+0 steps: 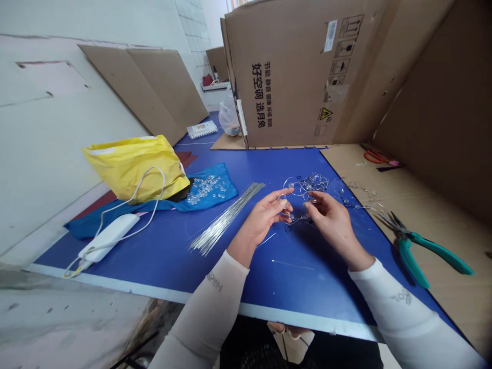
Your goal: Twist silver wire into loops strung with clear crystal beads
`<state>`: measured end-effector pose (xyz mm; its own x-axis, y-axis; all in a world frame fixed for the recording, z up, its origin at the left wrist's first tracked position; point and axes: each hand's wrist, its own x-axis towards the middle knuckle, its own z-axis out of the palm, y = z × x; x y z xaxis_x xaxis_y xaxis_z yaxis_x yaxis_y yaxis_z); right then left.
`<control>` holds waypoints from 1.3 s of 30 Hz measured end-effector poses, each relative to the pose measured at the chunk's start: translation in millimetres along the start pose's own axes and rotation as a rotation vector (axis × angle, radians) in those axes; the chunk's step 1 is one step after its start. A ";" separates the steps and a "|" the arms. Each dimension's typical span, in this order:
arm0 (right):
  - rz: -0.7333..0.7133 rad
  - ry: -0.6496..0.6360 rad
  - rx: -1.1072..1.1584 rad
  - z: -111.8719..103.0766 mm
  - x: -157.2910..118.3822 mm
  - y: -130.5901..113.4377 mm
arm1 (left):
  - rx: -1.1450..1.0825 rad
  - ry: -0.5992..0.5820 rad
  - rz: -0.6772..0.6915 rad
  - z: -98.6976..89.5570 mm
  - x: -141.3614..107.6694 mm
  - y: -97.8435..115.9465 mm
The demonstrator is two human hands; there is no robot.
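Note:
Between my two hands is a looped wire strung with clear beads, held up over the blue table. My left hand pinches its left side between thumb and fingers. The right side is in the closed fingers of my right hand. Just behind them lies a tangle of beaded wire, and more beaded wire spreads to the right. A bundle of straight silver wires rests left of my left hand. Loose clear beads sit on a blue cloth farther left.
Long-nose pliers with green handles lie on cardboard at the right, with orange-handled scissors behind. A large cardboard box walls off the back. At left are a yellow bag and a white power strip with a cable.

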<state>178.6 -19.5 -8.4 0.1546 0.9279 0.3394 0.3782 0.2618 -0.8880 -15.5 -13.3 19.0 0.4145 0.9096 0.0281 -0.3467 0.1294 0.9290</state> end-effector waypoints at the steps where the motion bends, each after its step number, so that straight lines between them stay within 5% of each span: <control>1: 0.004 -0.008 0.016 -0.7 -0.3 -1.2 | -0.013 0.000 0.004 -0.2 0.0 0.6; 12: 0.004 -0.063 0.185 -7.0 -4.4 -15.5 | -0.171 -0.030 0.013 -2.9 -0.6 5.3; 30: 0.086 -0.015 0.367 -12.6 -5.4 -27.1 | -0.111 -0.165 -0.004 3.3 -3.6 5.8; 39: 0.083 -0.037 0.404 -8.8 -2.7 -21.0 | 0.043 0.089 -0.024 -2.7 3.0 -2.8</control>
<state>178.2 -29.8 12.1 0.1341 0.9573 0.2563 -0.0239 0.2617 -0.9648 -15.5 -9.9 15.5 0.3451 0.9382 -0.0252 -0.3004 0.1358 0.9441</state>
